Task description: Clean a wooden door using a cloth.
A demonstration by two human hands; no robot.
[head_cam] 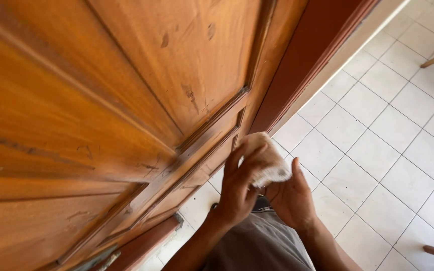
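Both hands [264, 188] together, clamped on a crumpled pale cloth [267, 158] beside the glossy panelled wooden door [101, 100].

soft, even daylight fills the scene, brightest on the white tiled floor [377, 135] at right, which looks slightly washed out. the varnished orange-brown wooden door [101, 100] carries a dull sheen without hard glare. shadows are faint and diffuse. wide-angle distortion tilts and bends lines near the edges; focus is fairly sharp overall.
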